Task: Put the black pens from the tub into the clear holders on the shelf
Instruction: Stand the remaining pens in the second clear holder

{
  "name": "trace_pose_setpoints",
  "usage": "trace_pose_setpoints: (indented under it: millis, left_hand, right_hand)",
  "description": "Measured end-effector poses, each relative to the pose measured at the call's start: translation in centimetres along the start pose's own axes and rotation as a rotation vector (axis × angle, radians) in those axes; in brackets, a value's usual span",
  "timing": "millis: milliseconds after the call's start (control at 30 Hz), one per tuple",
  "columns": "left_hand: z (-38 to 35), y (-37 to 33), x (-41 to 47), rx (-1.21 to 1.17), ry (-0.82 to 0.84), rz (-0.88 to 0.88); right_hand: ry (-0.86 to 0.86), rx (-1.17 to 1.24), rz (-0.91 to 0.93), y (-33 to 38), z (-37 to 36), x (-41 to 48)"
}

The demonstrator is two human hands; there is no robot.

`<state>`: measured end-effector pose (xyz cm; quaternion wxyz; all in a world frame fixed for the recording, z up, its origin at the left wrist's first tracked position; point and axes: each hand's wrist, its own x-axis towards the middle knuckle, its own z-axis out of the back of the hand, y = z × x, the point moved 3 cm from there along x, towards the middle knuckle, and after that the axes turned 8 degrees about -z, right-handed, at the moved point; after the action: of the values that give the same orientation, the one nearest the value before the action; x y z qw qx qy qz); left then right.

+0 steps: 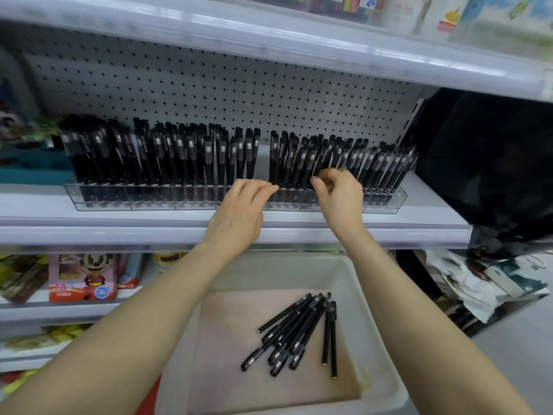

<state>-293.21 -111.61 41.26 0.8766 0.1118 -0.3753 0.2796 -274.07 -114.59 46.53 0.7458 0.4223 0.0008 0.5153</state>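
Clear holders (pixel 149 202) run along the shelf (pixel 119 232), packed with upright black pens (pixel 179 157); a narrow gap shows near the middle. My left hand (pixel 239 214) reaches to the holders' front, its fairly straight fingertips touching the bottom of a pen (pixel 273 157) at the gap's right side. My right hand (pixel 339 196) has curled fingers that pinch the lower part of a leaning pen (pixel 324 155). Below the shelf is the white tub (pixel 374 295), with several loose black pens (pixel 299 330) lying in it.
A pegboard back wall (pixel 239 94) rises behind the pens, and an upper shelf (pixel 269 40) overhangs them. A black bag (pixel 484 163) fills the space at the right. Boxed goods (pixel 82 277) stand on the lower shelf at the left.
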Motion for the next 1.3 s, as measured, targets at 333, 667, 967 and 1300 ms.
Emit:
trace_pose_setpoints:
  millis: [333,667,967,1300]
  left_hand:
    - [0.2,-0.3,0.0,-0.011,-0.001,-0.020]
    - [-1.3,-3.2,-0.1,0.029,-0.014,0.043]
    - [-1.6,-3.2,-0.3,0.034,-0.019,0.079]
    - [-1.1,-3.0,-0.3,-0.037,-0.018,0.057]
  right_hand:
    - [0.007,0.106,0.070,-1.2,0.1,-3.1]
    - [0.664,-0.157,0.131,-4.0,-3.4,-11.8]
    - [0.876,-0.491,0.215,-8.1,-8.0,-15.4]
    - [0.737,-0.306,0.240,-7.7,-6.5,-13.3]
